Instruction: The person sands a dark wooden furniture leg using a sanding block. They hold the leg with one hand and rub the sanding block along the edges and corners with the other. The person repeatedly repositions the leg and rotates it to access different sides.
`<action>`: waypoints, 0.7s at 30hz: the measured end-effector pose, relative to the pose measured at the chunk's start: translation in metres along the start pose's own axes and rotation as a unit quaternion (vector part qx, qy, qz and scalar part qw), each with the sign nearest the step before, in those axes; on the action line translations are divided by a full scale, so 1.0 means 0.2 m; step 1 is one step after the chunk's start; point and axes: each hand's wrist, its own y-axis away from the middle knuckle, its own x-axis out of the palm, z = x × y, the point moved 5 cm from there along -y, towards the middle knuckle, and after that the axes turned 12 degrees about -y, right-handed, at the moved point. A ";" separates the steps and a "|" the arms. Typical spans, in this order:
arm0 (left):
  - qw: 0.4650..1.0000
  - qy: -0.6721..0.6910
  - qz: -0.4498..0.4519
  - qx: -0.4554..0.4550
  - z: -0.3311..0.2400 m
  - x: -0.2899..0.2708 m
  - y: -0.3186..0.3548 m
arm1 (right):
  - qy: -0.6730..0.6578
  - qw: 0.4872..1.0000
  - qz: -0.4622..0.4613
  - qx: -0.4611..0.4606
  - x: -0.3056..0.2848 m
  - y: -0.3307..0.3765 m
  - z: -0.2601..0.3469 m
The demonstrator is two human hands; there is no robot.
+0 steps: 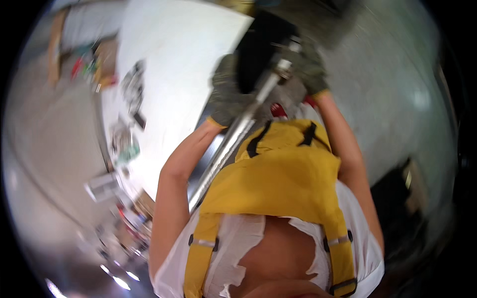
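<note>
My left hand (226,94), in a grey-green work glove with a yellow cuff, grips the left side of a dark, flat black panel (261,47). On the panel's right side is my right hand (309,67), gloved the same way, its fingers curled over that edge. Motion blur smears the fingertips of both. A long silvery metal rail (226,151) slants from beside my left elbow up between the hands. Its far end carries a pale metal fitting (284,67) close to my right fingers; whether they touch it I cannot tell.
A white-topped table (174,64) stands to the left, with blurred clear plastic wrapping (133,89) and a small dark item (139,120) on it. Cluttered goods (134,218) lie lower left. Dark bundled material (400,198) rests on the grey floor (397,74) at right.
</note>
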 end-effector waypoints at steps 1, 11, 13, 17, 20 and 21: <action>1.000 -0.012 0.004 0.005 0.00 -0.01 0.00 | -0.031 0.999 0.007 0.012 -0.02 0.01 -0.01; 0.997 -0.007 -0.065 -0.041 0.03 -0.07 0.10 | 0.082 0.995 -0.033 -0.053 -0.17 -0.37 0.52; 0.991 -0.020 -0.121 -0.050 0.03 -0.08 0.17 | 0.113 0.982 0.047 -0.141 -0.03 -0.46 0.63; 0.958 0.024 -0.284 0.019 0.03 0.02 0.14 | 0.288 0.942 0.111 -0.136 0.13 -0.50 0.32; 0.970 0.013 -0.243 0.018 0.10 0.04 0.32 | 0.264 0.949 0.143 -0.096 0.13 -0.51 0.34; 0.982 -0.002 -0.187 -0.015 0.16 0.01 0.43 | 0.269 0.945 0.145 -0.115 0.14 -0.51 0.37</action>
